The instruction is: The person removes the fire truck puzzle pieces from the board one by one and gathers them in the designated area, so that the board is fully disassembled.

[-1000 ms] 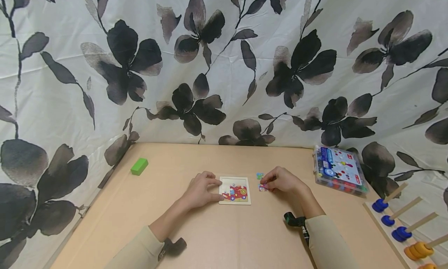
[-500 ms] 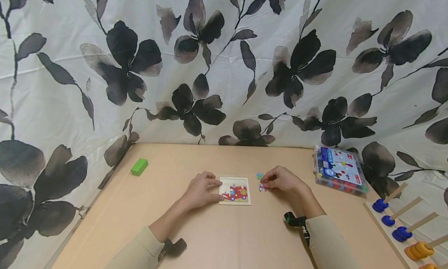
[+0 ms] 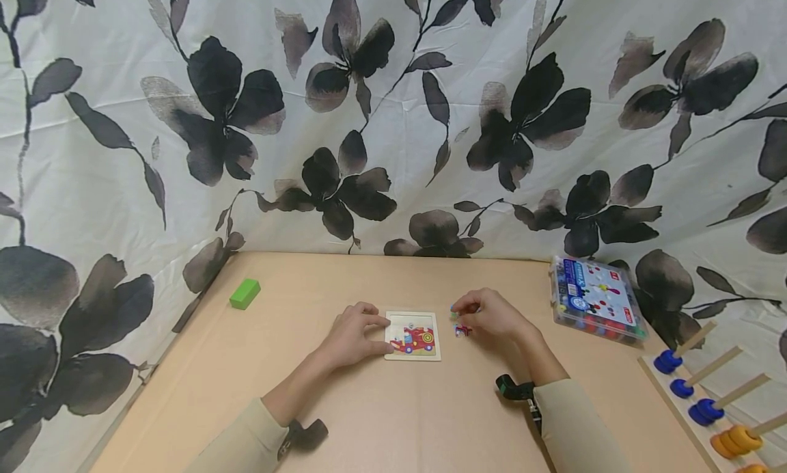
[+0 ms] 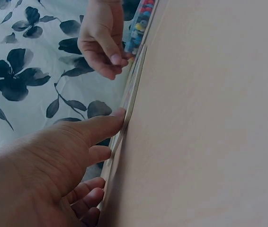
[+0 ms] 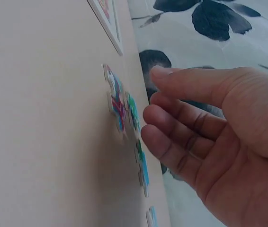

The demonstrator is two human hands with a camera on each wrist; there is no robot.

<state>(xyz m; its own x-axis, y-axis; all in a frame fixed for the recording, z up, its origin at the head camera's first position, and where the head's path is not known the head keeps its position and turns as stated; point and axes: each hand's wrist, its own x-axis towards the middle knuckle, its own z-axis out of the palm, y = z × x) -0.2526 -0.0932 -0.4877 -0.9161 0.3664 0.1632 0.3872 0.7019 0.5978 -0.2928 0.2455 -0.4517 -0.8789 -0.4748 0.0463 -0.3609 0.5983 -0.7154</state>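
A cloth [image 3: 424,145] with dark flowers is hung behind a tan table [image 3: 393,418], and a clear box [image 3: 593,299] is set far over on the right. The left hand [image 3: 353,333] is laid at the left edge of the picture board [image 3: 438,338], with its thumb and first finger apart and touching the edge. The right hand [image 3: 492,316] is held by the little puzzle pieces [image 3: 462,331], with a gap left between thumb and fingers and nothing seen in it; whether a piece is touched cannot be told. The board is found flat on the table between the hands, and the pieces are found just to its right. For a piece to be picked up well, the board should likely be kept still, and one piece should be pinched by its sides so the others are not bumped. In the head view, the board's red truck is shown whole, but some pieces are hidden. In the right wrist view, more pieces and the gap by the thumb are shown. In the left wrist view, the board is seen only from its side.
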